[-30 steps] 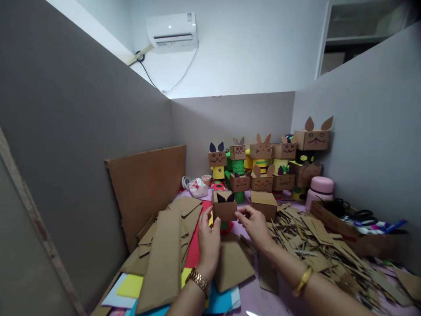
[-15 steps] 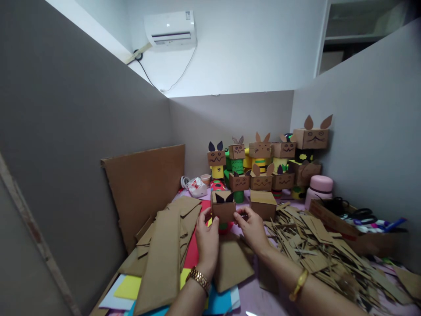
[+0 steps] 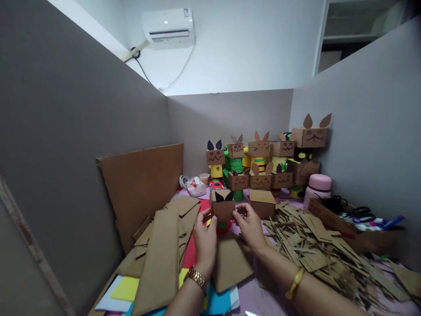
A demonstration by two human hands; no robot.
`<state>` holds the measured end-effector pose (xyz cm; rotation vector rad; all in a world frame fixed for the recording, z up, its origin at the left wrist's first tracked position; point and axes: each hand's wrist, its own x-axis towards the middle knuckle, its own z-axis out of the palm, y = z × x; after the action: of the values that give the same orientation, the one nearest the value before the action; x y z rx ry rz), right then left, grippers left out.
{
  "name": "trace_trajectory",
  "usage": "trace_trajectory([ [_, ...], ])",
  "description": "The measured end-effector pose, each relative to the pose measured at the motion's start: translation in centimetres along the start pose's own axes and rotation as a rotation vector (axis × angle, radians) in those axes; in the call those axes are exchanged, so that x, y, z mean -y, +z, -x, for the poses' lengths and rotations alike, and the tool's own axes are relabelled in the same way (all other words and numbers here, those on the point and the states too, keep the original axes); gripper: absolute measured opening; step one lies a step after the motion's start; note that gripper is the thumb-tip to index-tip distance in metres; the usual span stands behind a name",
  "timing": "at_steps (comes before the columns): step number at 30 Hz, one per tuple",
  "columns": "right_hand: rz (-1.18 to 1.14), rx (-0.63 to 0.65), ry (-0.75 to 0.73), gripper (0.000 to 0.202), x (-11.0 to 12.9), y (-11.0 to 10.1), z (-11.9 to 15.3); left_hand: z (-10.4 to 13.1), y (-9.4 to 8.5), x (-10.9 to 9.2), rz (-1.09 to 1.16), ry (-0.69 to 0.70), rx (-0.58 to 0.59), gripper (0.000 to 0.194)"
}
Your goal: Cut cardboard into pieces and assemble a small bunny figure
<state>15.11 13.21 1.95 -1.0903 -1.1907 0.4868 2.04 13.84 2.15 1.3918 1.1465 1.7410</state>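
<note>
Between my two hands is a small brown cardboard box head (image 3: 222, 211) with two dark pointed ears (image 3: 224, 197) on its front. It sits above a red and green base (image 3: 223, 226), partly hidden below it. My left hand (image 3: 205, 235) holds the box by its left side, thumb on the front. On the opposite side, the fingers of my right hand (image 3: 250, 228) pinch the lower right edge. The box's front carries no drawn face that I can see. A plain closed cardboard box (image 3: 262, 203) stands just right of my right hand.
Several cardboard animal figures (image 3: 259, 151) stand at the back. Cut cardboard scraps (image 3: 312, 241) pile up on the right, by a carton of scissors and markers (image 3: 358, 237) and a pink flask (image 3: 318, 188). Flat cardboard pieces (image 3: 159, 259) and coloured paper (image 3: 125, 287) lie left. Grey partitions surround the table.
The whole view has shifted slightly. Both hands keep their hold on the box head, and nothing else has visibly moved.
</note>
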Motion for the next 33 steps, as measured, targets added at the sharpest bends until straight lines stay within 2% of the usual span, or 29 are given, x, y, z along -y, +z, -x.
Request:
trace_trajectory([
  [11, 0.073, -0.026, -0.009, 0.016, 0.02, 0.15, 0.24, -0.08, -0.23, 0.09, 0.017, -0.001, -0.027, 0.026],
  [25, 0.07, -0.014, -0.007, 0.017, 0.48, -0.12, 0.13, -0.17, -0.39, 0.38, 0.033, -0.036, 0.016, 0.029],
  [33, 0.086, -0.017, -0.013, 0.014, 0.28, -0.09, 0.06, -0.17, -0.53, -0.31, 0.007, -0.048, 0.012, 0.025],
])
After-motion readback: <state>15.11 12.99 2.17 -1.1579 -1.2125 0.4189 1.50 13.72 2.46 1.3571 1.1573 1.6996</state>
